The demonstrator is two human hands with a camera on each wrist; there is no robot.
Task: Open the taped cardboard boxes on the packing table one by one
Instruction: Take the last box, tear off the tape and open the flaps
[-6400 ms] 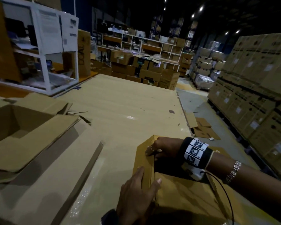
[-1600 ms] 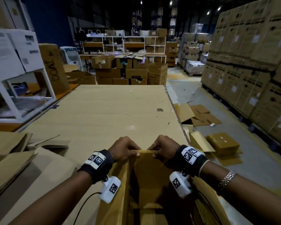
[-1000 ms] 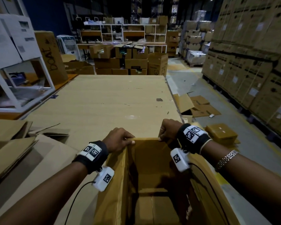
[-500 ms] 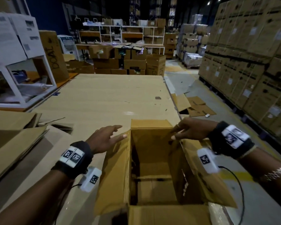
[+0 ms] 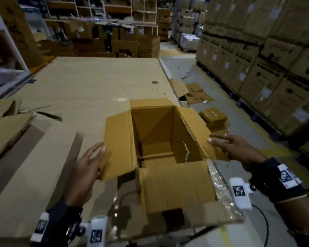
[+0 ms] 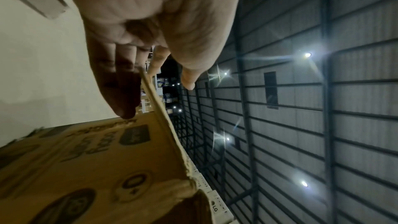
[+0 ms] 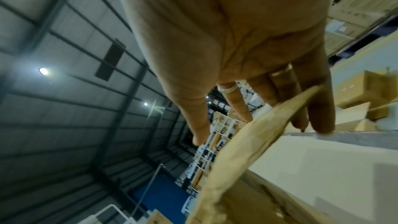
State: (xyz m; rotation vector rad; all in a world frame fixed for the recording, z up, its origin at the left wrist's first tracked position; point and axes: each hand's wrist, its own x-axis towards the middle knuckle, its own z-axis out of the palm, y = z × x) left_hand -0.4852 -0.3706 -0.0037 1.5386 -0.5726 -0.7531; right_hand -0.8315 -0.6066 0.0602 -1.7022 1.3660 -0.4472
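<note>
A brown cardboard box (image 5: 155, 132) stands open at the near right edge of the packing table (image 5: 89, 82), all flaps spread outward and its inside bare. My left hand (image 5: 89, 161) is open, its straight fingers against the outer edge of the left flap (image 5: 119, 145). In the left wrist view the left hand (image 6: 129, 77) has fingers on one side of the flap edge (image 6: 163, 125) and the thumb apart on the other. My right hand (image 5: 228, 145) is open too, fingers spread along the right flap (image 5: 194, 132). The right wrist view shows the right hand (image 7: 247, 91) straddling that flap (image 7: 247, 142).
Opened and flattened cartons (image 5: 16, 139) lie on the table's left side. Torn clear tape (image 5: 219, 191) hangs from the near flap. Loose cardboard and a small box (image 5: 214, 116) lie on the floor to the right. Tall stacked cartons (image 5: 275, 59) line the right aisle.
Both hands released the far edge of the box, opened and moved apart and toward me. The side flaps have folded outward, and the box now stands fully open.
</note>
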